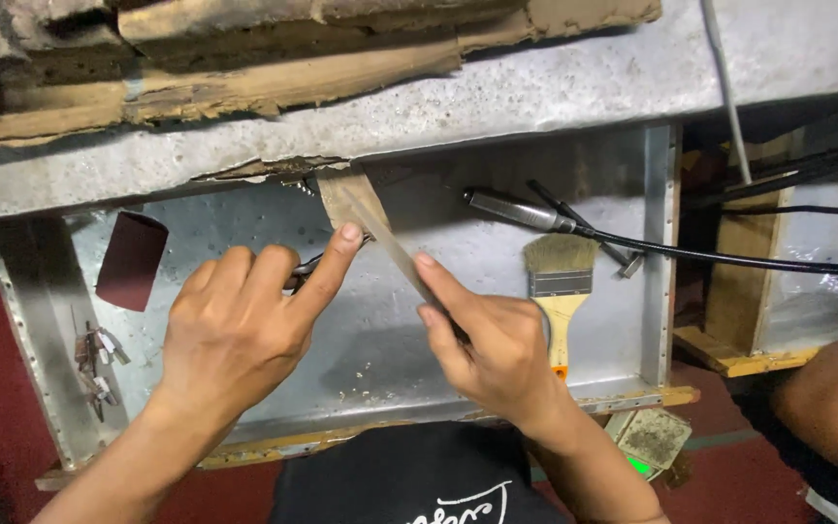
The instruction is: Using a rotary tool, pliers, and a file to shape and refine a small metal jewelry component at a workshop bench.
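reaching up into the metal tray [497, 262], the left hand [240, 325] has its forefinger stretched out and its other fingers curled round a small dark tool [310, 266], only partly seen. the right hand [492, 344] pinches the lower end of a thin flat strip [390, 243]; the strip's long axis slants up and left toward a brown tab [346, 199] under the tray's upper rim. a paintbrush [560, 286] lies right of the hands, bristles up. a dark red sandpaper piece [133, 260] sits at the tray's left.
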